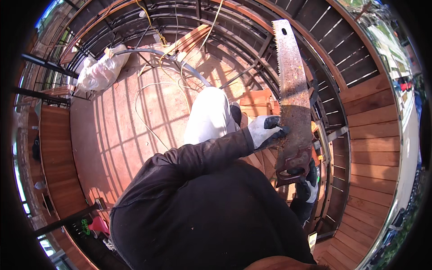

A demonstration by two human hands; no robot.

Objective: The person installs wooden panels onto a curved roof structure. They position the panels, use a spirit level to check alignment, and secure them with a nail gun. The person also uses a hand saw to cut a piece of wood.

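Note:
A rusty hand saw (294,96) stands upright in front of me, its blade pointing away and its toothed edge to the left. My right hand (310,182), in a black and white work glove, is wrapped round the dark reddish handle (294,165). Beside the lower blade, my left hand (266,130) wears a matching glove. Its fingers are drawn together against the toothed edge; whether anything small is between them is hidden.
Curved-looking metal railing (216,22) surrounds the reddish floor (117,121). A cable (139,112) loops across it. A white sack (101,72) lies at the far left. Wooden offcuts (256,101) lie beyond my left hand, and wooden boards (373,144) line the right side.

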